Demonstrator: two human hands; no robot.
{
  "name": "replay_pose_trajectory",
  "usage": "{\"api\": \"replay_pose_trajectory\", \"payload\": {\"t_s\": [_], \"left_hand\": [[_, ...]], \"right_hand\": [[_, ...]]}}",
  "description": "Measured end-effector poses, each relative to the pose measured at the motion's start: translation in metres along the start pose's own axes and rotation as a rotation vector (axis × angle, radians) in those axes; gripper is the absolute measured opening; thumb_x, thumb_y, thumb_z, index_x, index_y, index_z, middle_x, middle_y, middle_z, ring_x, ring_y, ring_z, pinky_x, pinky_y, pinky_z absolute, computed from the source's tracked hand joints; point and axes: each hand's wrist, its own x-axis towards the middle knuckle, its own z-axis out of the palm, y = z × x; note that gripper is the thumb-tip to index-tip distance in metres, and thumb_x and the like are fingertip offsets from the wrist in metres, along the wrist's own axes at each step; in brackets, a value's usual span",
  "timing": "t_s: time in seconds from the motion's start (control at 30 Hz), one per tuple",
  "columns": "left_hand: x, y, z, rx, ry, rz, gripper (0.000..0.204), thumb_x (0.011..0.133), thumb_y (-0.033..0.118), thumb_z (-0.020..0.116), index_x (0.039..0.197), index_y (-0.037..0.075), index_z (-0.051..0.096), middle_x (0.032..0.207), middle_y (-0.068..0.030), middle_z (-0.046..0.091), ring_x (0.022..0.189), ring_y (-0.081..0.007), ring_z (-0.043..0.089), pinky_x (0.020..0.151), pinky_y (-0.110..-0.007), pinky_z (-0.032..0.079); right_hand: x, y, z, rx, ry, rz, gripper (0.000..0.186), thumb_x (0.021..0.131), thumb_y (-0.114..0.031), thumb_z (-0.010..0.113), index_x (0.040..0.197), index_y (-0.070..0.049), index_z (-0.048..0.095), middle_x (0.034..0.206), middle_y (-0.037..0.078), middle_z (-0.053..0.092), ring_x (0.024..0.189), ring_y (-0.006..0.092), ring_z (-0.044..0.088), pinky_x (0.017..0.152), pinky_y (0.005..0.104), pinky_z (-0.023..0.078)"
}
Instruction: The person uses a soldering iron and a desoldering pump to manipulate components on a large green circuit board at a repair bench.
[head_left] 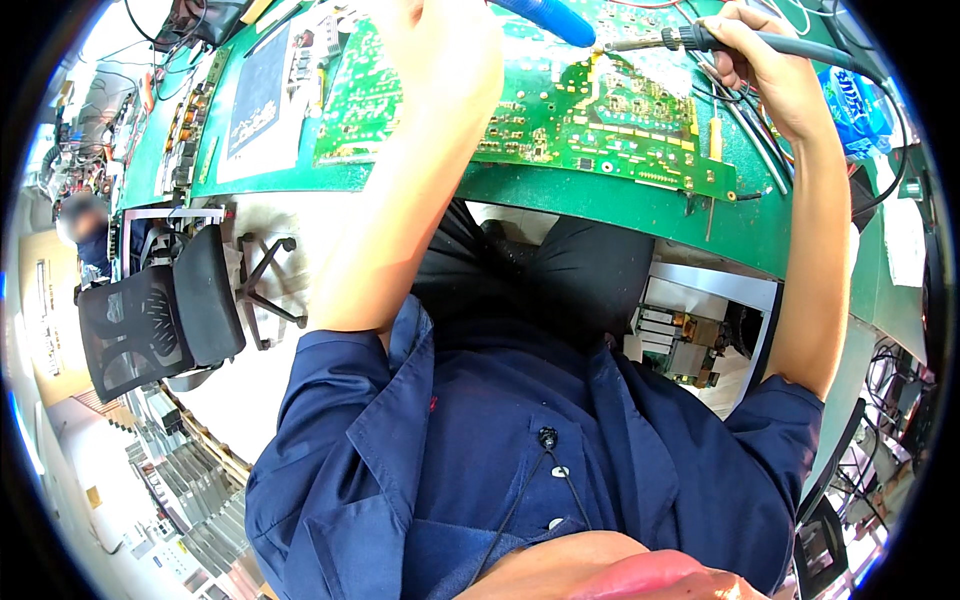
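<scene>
A large green circuit board (640, 165) lies on the green-topped bench. My right hand (770, 65) grips a soldering iron (690, 38) by its dark handle, the metal tip pointing left and down at the board. From the other side, my left hand (445, 50) holds a blue solder sucker (548, 18), its pale nozzle close to the iron's tip. Whether the two tips touch each other or the board I cannot tell. The upper edge of the picture cuts off part of my left hand, and its fingers are overexposed.
Right of the board lie thin tools and wires, with a blue plastic package (855, 110) beyond. A dark sheet on white paper (262, 90) and a narrow component board (188, 125) lie at left. An office chair (165, 315) stands left; another person (90, 230) is farther off.
</scene>
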Motion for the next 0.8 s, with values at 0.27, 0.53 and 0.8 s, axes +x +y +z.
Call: {"api": "replay_pose_trajectory", "payload": {"t_s": [0.27,0.53,0.8], "left_hand": [[-0.011,0.008,0.007,0.090,-0.084,0.052,0.018,0.099,0.012,0.049,0.109,0.008,0.036,0.084,-0.0049,0.050,0.077,-0.0144,0.052,0.076,-0.034,0.047],[-0.009,-0.011,0.003,0.078,-0.143,0.221,0.023,0.098,0.009,0.047,0.113,0.010,0.030,0.080,-0.0062,0.050,0.071,-0.0147,0.050,0.069,-0.034,0.047],[-0.009,-0.016,0.002,0.045,-0.127,0.229,0.022,0.098,0.012,0.048,0.110,0.011,0.029,0.078,-0.0057,0.049,0.070,-0.0139,0.049,0.065,-0.033,0.047]], "right_hand": [[0.004,0.005,-0.002,0.056,-0.023,0.016,0.018,0.085,-0.009,0.061,0.069,-0.004,0.055,0.059,0.006,0.059,0.047,0.0101,0.055,0.043,0.0204,0.043],[0.006,0.007,-0.003,0.099,-0.018,0.036,0.016,0.085,-0.009,0.060,0.071,-0.005,0.055,0.059,0.005,0.060,0.049,0.0103,0.057,0.045,0.0206,0.044],[0.008,0.016,-0.007,0.186,-0.071,0.017,0.015,0.086,-0.009,0.060,0.073,-0.005,0.056,0.060,0.006,0.061,0.049,0.0115,0.058,0.045,0.0209,0.046]]}}
